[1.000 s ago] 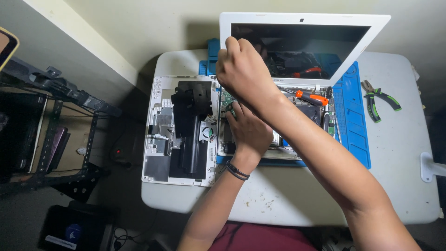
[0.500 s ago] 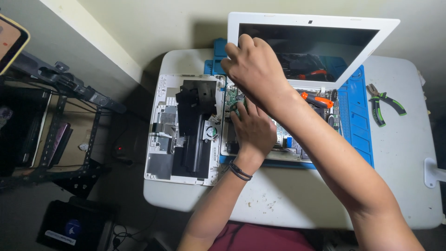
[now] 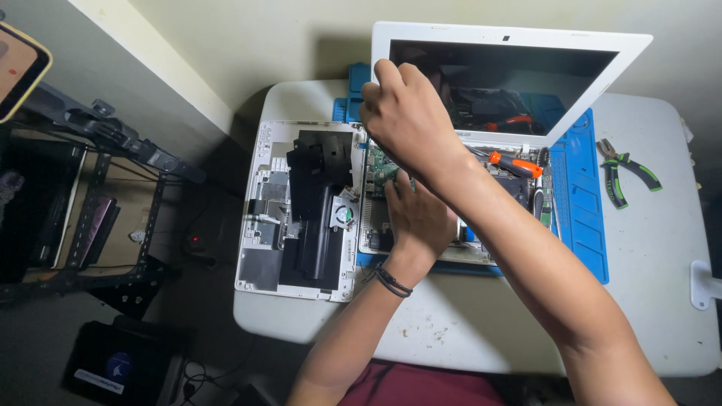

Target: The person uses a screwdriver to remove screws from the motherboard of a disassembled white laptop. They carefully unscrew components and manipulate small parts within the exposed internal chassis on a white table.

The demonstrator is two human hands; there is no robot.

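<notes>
You have a single view, from the camera on your head, looking almost straight down on the desk [image 3: 662, 301] from above your seat at 6 o'clock. It sits close, at arm's reach. The open laptop [image 3: 451, 188] fills the centre; a rack [image 3: 90, 203] borders 9 o'clock, the wall 12 o'clock.

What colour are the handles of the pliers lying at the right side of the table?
The metal pliers have green and black handles, seen in the head view.
</notes>
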